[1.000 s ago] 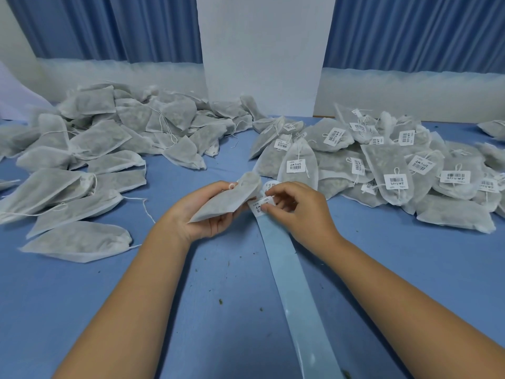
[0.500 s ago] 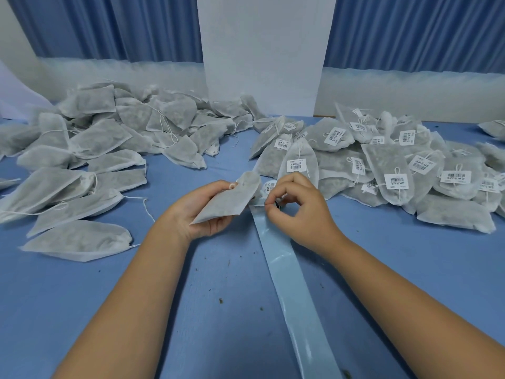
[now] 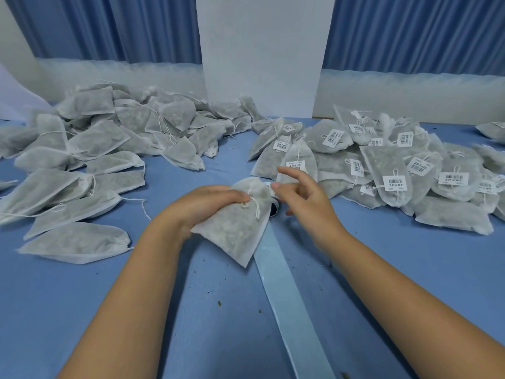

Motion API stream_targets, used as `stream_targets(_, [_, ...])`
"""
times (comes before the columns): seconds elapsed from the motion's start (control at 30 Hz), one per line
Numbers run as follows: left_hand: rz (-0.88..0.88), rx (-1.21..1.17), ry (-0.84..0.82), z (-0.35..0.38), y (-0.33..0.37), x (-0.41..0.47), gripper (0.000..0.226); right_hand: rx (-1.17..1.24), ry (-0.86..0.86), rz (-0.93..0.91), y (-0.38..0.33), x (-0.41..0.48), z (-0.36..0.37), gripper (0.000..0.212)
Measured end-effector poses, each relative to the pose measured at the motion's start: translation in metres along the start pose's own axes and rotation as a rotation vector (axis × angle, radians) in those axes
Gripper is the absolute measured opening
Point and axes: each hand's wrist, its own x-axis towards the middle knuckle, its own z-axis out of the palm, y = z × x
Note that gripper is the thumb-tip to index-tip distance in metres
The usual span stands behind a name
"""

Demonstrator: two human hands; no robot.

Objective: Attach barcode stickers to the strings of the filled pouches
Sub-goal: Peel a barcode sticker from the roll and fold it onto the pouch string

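Gripping a filled pouch in the left hand, with fingers curled beneath and the thumb pressed on the upper face right beside the knotted string. Hovering just to the right with the right hand, fingers loosely spread and pinching nothing that can be made out; impossible to tell whether a sticker clings to a fingertip.

Holding the pouch above the table, long axis running from the gathered neck on the far side down to a pointed corner toward the body. Showing the string on the upturned face, to the left of the right hand and close to it. Judging from that, probably reaching leftward with the free right hand for the next move, and keeping the left as the clamp.

Half hiding a sticker roll just behind the pouch, with bare backing strip trailing toward the body across the blue table. Flanked on the left by a heap of unlabelled pouches, on the right by a heap of labelled pouches. Backed by blue curtains and a white panel.
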Motion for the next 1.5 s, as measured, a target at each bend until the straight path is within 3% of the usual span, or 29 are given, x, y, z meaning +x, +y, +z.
stream_targets(0.17, [-0.002,0.139,-0.074,0.007,0.001,-0.001,0.014,0.069,-0.060,-0.010,0.003,-0.001,0.001,0.042])
stream_targets(0.4, [0.105,0.200,-0.128,0.007,0.000,-0.005,0.043,0.142,0.049,-0.042,0.005,0.001,-0.003,0.041])
stream_targets(0.53, [0.116,0.228,-0.081,0.008,-0.001,-0.005,0.036,0.167,0.036,-0.066,0.004,0.001,0.000,0.039])
stream_targets(0.77, [0.099,0.175,0.047,0.007,0.000,-0.003,0.041,0.229,0.138,-0.062,-0.005,0.003,-0.002,0.014])
stream_targets(0.97, [0.120,0.154,0.072,0.013,-0.001,-0.002,0.030,0.441,-0.086,0.161,-0.007,0.001,0.005,0.017])
stream_targets(1.1, [0.155,0.127,0.068,0.018,0.002,-0.004,0.026,0.381,-0.063,0.242,-0.001,0.001,0.008,0.011])
stream_targets(1.23, [0.183,0.123,0.065,0.021,0.003,-0.006,0.035,0.279,-0.021,0.203,0.003,-0.001,0.008,0.003])
stream_targets(1.4, [0.235,0.138,0.041,0.023,0.003,-0.006,0.025,0.242,0.054,0.154,0.005,-0.003,0.012,0.014])
stream_targets(1.5, [0.228,0.113,0.038,0.025,0.003,-0.004,0.036,0.226,0.065,0.121,0.006,-0.004,0.013,0.013])
